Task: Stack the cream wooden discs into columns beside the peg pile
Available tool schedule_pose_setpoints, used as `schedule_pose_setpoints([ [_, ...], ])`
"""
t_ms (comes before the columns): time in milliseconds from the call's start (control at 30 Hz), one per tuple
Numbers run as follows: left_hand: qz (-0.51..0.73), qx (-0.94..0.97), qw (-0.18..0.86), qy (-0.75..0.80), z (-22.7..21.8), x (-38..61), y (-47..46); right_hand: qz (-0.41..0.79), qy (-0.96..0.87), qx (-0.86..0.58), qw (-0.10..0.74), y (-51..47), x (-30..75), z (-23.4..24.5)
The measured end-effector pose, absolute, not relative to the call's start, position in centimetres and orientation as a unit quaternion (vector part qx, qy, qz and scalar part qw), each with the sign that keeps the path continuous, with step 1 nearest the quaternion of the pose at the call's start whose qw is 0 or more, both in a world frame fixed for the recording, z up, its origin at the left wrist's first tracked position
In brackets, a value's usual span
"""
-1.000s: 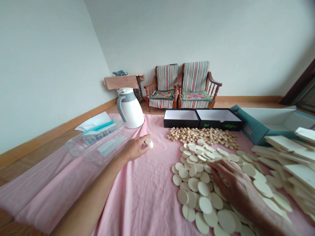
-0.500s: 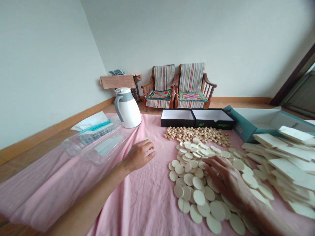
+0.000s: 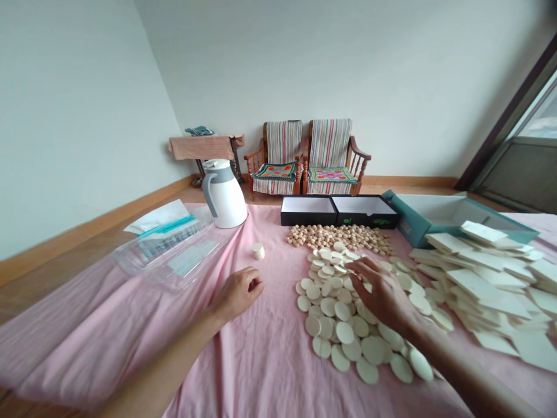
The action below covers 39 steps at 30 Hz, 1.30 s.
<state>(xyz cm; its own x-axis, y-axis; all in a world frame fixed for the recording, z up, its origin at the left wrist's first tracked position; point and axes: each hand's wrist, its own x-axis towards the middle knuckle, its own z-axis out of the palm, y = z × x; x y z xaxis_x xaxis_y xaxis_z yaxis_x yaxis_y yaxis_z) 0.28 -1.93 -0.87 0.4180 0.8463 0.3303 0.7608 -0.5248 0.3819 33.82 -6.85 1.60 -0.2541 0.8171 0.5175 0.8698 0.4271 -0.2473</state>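
- Along the left of the pink cloth [image 3: 243,363] lies our clear plastic box [image 3: 169,261], with a teal-edged packet inside; its contents are hard to make out through the lid.
- Our left hand [image 3: 237,293] has just drawn back from the short cream stack [image 3: 258,251], which now stands upright alone on the cloth, just beyond our knuckles. The hand is loosely curled and holds nothing.
- Behind the stack stands a white vacuum jug [image 3: 224,194].
- Two open black boxes [image 3: 339,211] sit side by side at the far edge, showing only white lining.
- Just in front of them lies a heap of small round beige pellets [image 3: 335,238].
- Our right hand [image 3: 378,288] rests on the spread of cream discs [image 3: 335,331], fingers half-curled and reaching forward. We cannot tell whether it has hold of a disc.
- To the right, cream slabs [image 3: 478,278] lie piled against an open teal box [image 3: 435,217], whose inside shows white.
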Motion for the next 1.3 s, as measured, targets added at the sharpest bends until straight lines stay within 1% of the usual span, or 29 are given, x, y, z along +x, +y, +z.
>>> schedule_pose_setpoints([
  [133,0.263,0.832,0.075,0.482,-1.3,0.1,-1.4,-0.027,-0.792,-0.552,0.261,-4.7,32.3,3.0],
  [267,0.284,0.811,0.078,0.506,-1.3,-0.5,-0.8,-0.012,-0.796,-0.571,0.2,-2.0,30.5,3.6],
  [400,0.324,0.777,0.117,0.526,-1.3,-1.0,-0.3,0.009,-0.783,-0.609,0.124,-0.2,29.4,3.4],
  [467,0.346,0.759,0.142,0.533,-1.5,-1.2,0.0,0.011,-0.775,-0.623,0.103,0.2,29.2,3.2],
  [567,0.364,0.742,0.168,0.538,-1.8,-1.4,0.3,0.01,-0.777,-0.622,0.102,0.6,29.2,3.0],
  [733,0.372,0.721,0.189,0.554,-2.0,-1.4,0.6,0.025,-0.814,-0.562,0.143,1.7,26.6,3.4],
  [867,0.372,0.718,0.183,0.56,-1.8,-1.4,0.6,0.054,-0.846,-0.516,0.12,3.2,22.6,3.2],
  [1067,0.354,0.729,0.173,0.559,-1.8,-1.4,0.6,0.068,-0.855,-0.505,0.101,4.9,19.1,2.0],
  [1200,0.351,0.732,0.173,0.558,-1.9,-1.4,0.6,0.077,-0.853,-0.504,0.111,5.1,19.1,2.0],
  [1300,0.35,0.732,0.184,0.555,-1.9,-1.5,0.7,0.083,-0.847,-0.509,0.129,4.8,20.6,3.1],
])
